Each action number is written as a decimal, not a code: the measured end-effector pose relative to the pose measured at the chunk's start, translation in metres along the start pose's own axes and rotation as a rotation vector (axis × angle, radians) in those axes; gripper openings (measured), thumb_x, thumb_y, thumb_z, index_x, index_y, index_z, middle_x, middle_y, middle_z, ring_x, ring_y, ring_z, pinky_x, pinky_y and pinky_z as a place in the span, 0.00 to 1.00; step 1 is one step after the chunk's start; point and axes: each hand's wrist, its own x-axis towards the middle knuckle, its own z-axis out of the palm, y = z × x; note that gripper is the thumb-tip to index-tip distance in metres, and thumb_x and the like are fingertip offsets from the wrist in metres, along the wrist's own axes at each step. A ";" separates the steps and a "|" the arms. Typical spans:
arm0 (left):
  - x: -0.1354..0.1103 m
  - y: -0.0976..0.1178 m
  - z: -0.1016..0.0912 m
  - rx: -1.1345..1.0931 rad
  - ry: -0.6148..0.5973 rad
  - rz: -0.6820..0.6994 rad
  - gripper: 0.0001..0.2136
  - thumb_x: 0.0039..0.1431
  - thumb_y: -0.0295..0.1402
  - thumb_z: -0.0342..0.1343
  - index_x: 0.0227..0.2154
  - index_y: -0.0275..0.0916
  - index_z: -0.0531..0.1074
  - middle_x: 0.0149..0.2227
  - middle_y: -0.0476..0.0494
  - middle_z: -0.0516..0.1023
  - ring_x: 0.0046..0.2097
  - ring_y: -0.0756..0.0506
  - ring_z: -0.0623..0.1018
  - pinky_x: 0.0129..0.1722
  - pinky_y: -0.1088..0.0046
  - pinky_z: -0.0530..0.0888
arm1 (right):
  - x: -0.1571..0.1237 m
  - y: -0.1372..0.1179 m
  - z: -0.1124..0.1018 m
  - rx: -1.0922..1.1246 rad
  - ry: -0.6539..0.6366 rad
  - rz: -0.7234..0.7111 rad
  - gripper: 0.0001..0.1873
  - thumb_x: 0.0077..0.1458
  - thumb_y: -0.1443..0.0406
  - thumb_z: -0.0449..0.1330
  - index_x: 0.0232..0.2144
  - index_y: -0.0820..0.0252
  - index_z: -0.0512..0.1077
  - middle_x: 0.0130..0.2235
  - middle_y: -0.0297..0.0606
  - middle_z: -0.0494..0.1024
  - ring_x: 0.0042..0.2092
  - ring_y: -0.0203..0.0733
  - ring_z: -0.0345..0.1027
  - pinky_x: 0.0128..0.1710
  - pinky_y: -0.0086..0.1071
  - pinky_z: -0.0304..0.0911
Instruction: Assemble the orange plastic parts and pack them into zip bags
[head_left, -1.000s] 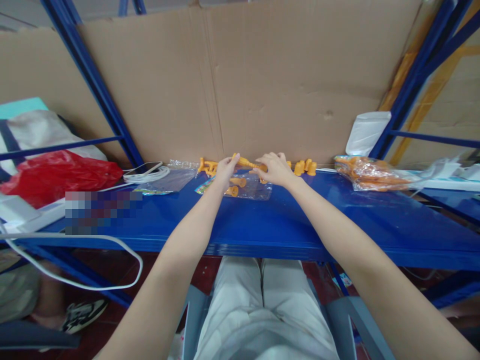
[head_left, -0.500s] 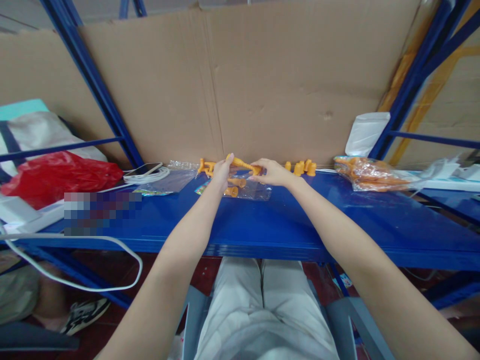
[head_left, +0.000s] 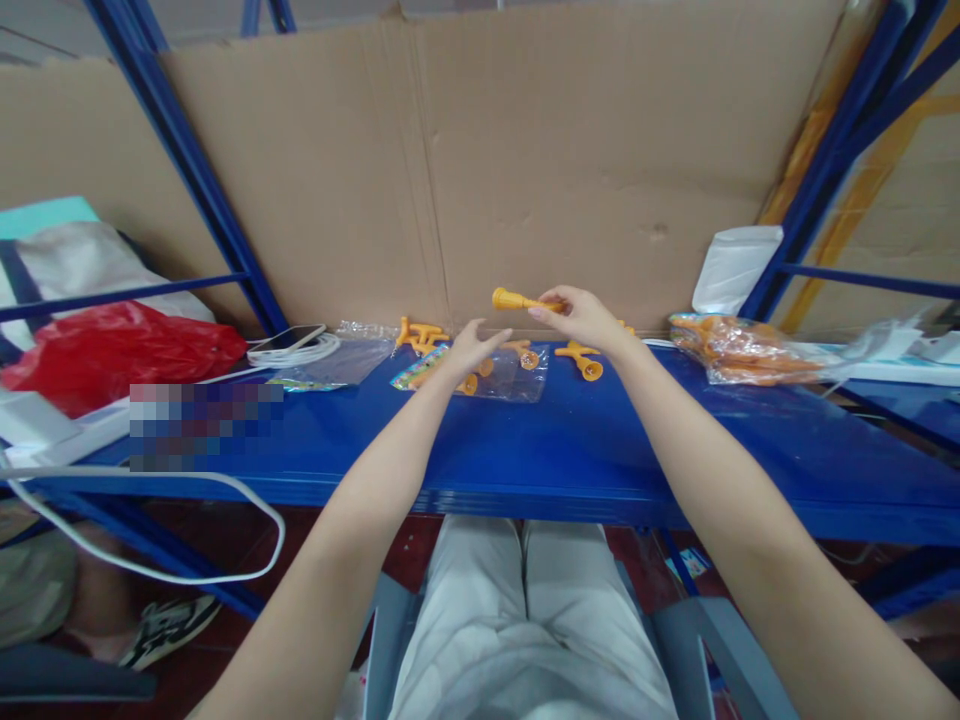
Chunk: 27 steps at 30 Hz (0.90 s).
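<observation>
Raised above the shelf, my right hand pinches a yellow plastic piece with a narrow stem and a flared, horn-like end pointing left. My left hand has its fingers apart and holds nothing, hovering over a clear plastic bag. Several similar flared pieces lie on or in that bag; I cannot tell which. Another yellow piece lies below my right hand, its round end facing me. Left of my left hand are branched yellow pieces. My right hand partly hides more yellow parts behind it.
A bag of orange pieces lies at the right, beside a white power strip. At the left are a flat clear bag, a coiled white cable and a red plastic bag. A cardboard sheet stands behind.
Both hands were at a yellow piece close to the shelf. My left hand has let go and opened; my right hand has risen rightward with a flared piece. Another yellow piece now shows below it.
</observation>
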 end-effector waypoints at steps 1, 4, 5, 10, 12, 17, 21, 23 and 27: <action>-0.002 0.001 0.001 0.073 -0.052 0.021 0.31 0.53 0.47 0.62 0.55 0.32 0.68 0.58 0.30 0.72 0.60 0.36 0.71 0.56 0.66 0.67 | -0.001 0.002 -0.005 0.040 -0.005 0.000 0.26 0.56 0.47 0.58 0.41 0.64 0.76 0.37 0.43 0.78 0.38 0.42 0.68 0.38 0.34 0.62; -0.008 0.004 0.003 0.274 -0.152 0.082 0.33 0.50 0.50 0.62 0.55 0.35 0.69 0.59 0.32 0.71 0.61 0.35 0.69 0.58 0.63 0.65 | -0.004 0.007 -0.018 0.155 -0.027 0.014 0.28 0.53 0.43 0.59 0.34 0.64 0.77 0.28 0.36 0.73 0.31 0.36 0.62 0.32 0.30 0.56; -0.010 0.005 0.004 0.327 -0.164 0.100 0.34 0.49 0.51 0.62 0.56 0.36 0.68 0.59 0.33 0.71 0.62 0.34 0.68 0.58 0.62 0.64 | -0.005 0.009 -0.021 0.186 -0.026 0.028 0.29 0.52 0.42 0.59 0.32 0.63 0.77 0.26 0.35 0.71 0.30 0.34 0.60 0.30 0.30 0.54; -0.024 0.016 0.013 0.513 -0.149 0.106 0.29 0.48 0.43 0.64 0.53 0.38 0.71 0.56 0.34 0.74 0.59 0.32 0.70 0.58 0.57 0.65 | -0.007 0.015 -0.028 0.317 0.000 0.093 0.27 0.50 0.42 0.61 0.26 0.62 0.76 0.24 0.34 0.69 0.28 0.32 0.57 0.28 0.29 0.51; -0.029 0.022 0.016 0.537 -0.100 0.083 0.22 0.50 0.38 0.62 0.50 0.39 0.74 0.52 0.35 0.77 0.58 0.32 0.72 0.58 0.54 0.64 | -0.008 0.016 -0.029 0.358 -0.012 0.116 0.26 0.49 0.43 0.63 0.26 0.62 0.76 0.25 0.34 0.70 0.28 0.32 0.58 0.28 0.29 0.52; -0.031 0.028 0.018 0.542 0.029 0.077 0.12 0.55 0.32 0.57 0.42 0.41 0.78 0.46 0.38 0.80 0.54 0.33 0.74 0.55 0.52 0.64 | -0.011 0.023 -0.027 0.446 -0.155 0.216 0.22 0.48 0.47 0.65 0.28 0.61 0.77 0.26 0.35 0.73 0.27 0.32 0.59 0.26 0.29 0.53; -0.027 0.024 0.017 0.555 0.075 0.064 0.09 0.55 0.31 0.57 0.38 0.39 0.79 0.46 0.38 0.80 0.53 0.36 0.75 0.55 0.56 0.65 | -0.014 0.032 -0.027 0.543 -0.253 0.295 0.17 0.47 0.51 0.68 0.28 0.60 0.77 0.28 0.35 0.75 0.27 0.32 0.61 0.26 0.28 0.56; -0.026 0.023 0.018 0.529 0.091 0.068 0.08 0.55 0.31 0.57 0.36 0.39 0.78 0.46 0.39 0.80 0.53 0.37 0.75 0.54 0.57 0.65 | -0.015 0.034 -0.029 0.586 -0.278 0.322 0.15 0.47 0.54 0.69 0.28 0.60 0.77 0.28 0.35 0.75 0.27 0.31 0.61 0.25 0.27 0.57; -0.021 0.020 0.018 0.441 0.119 0.074 0.05 0.53 0.30 0.57 0.32 0.38 0.77 0.43 0.41 0.81 0.51 0.39 0.76 0.53 0.61 0.67 | -0.017 0.031 -0.033 0.657 -0.288 0.370 0.12 0.48 0.57 0.68 0.28 0.60 0.77 0.27 0.35 0.76 0.25 0.30 0.59 0.24 0.26 0.56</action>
